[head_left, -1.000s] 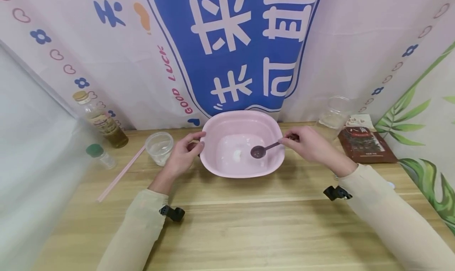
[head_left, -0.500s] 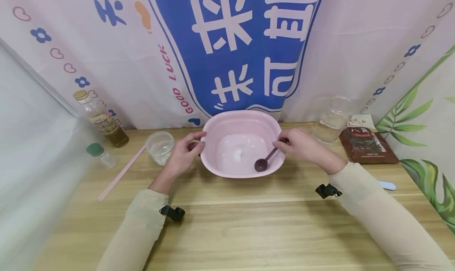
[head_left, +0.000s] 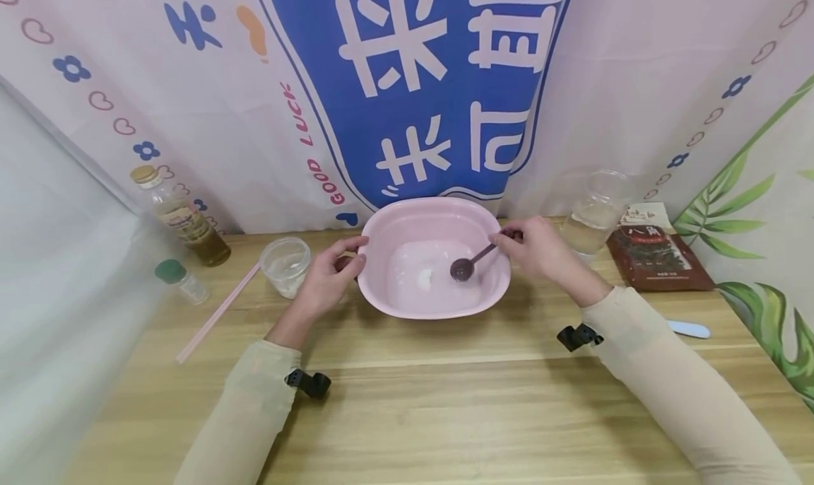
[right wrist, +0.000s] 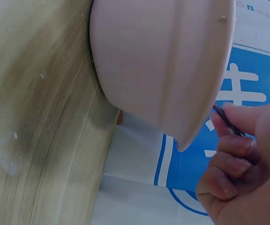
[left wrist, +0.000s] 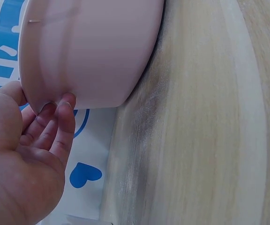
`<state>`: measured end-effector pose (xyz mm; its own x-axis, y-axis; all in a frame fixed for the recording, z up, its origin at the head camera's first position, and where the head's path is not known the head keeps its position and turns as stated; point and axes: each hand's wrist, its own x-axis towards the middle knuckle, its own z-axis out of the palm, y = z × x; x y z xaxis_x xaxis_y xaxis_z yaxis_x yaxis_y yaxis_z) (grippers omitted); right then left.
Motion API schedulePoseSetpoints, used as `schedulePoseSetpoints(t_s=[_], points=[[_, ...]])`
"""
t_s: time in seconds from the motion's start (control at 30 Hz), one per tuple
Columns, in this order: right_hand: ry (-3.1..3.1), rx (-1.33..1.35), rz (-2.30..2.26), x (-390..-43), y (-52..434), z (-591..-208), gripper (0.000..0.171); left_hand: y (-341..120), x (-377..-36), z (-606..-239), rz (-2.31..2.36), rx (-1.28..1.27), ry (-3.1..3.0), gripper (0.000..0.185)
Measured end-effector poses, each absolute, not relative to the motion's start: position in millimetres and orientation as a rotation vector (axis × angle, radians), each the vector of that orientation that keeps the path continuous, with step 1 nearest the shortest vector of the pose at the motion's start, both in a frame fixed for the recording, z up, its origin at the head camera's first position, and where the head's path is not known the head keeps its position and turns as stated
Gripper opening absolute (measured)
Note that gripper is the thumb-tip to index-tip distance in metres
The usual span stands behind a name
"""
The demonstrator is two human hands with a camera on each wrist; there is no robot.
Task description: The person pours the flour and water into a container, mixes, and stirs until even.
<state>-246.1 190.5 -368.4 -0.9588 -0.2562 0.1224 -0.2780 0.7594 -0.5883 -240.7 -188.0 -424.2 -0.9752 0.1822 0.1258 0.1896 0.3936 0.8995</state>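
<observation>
A pink plastic basin (head_left: 375, 287) stands at the table's back edge with a thin whitish layer and a small white patch on its bottom. At its left rim my left hand (head_left: 331, 276) pinches the edge, thumb on top and fingers beneath, as the left wrist view of the hand (left wrist: 27, 159) shows. Over the right rim, my right hand (head_left: 540, 255) holds a dark brown measuring spoon (head_left: 463, 269) by its handle. The spoon's round bowl is inside the basin, over its bottom. In the right wrist view only the handle (right wrist: 226, 119) shows between thumb and curled fingers.
Left of the basin are a clear tub (head_left: 285, 262) with white contents, a pink stick (head_left: 216, 314), a green-capped jar (head_left: 181, 280) and an oil bottle (head_left: 191, 223). At right stand a clear cup (head_left: 591, 220) of liquid, a brown packet (head_left: 661, 259) and a pale blue handle (head_left: 689, 329).
The spoon's bowl swung toward the basin's near right side, then back up and left toward the middle. My right hand shifted slightly left overall; my left hand kept its place on the rim.
</observation>
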Motion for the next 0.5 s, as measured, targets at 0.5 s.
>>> schedulePoseSetpoints(t_s=[0.5], points=[[-2.948,0.496,0.841,-246.4,186.3,-373.8,0.026,-188.4,-240.2,-423.6,-1.703,-0.351,-2.613,0.04]])
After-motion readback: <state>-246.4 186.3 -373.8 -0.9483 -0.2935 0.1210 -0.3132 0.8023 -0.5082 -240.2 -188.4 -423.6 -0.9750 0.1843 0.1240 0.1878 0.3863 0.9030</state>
